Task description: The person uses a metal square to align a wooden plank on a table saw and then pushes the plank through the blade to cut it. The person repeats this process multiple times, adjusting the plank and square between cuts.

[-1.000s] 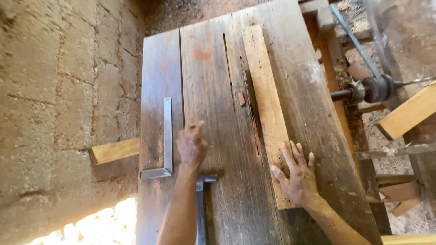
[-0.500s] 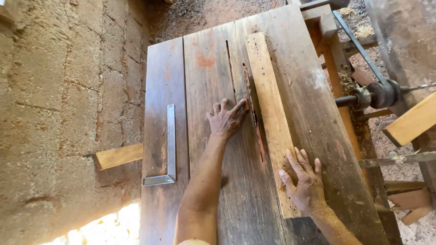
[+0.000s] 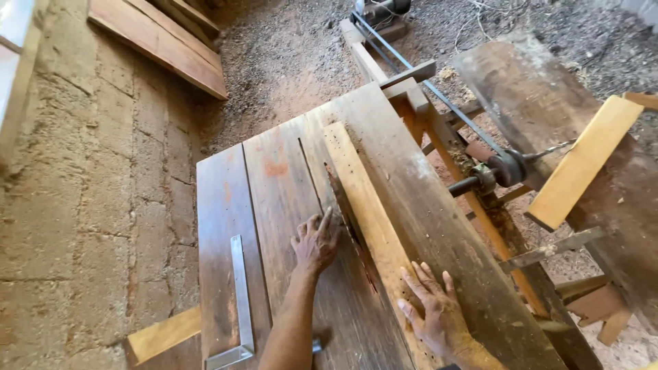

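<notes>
On the dark plank worktop (image 3: 439,226), a long pale board (image 3: 363,205) lies lengthwise just right of the saw slot, and a metal square (image 3: 240,301) lies well apart along the left edge. The left hand (image 3: 315,243) rests flat on the planks just beside the slot, fingers (image 3: 323,220) spread and gripping nothing. The right hand (image 3: 439,312) presses palm-down on the near end of the board, its fingers likewise splayed and unclenched.
</notes>
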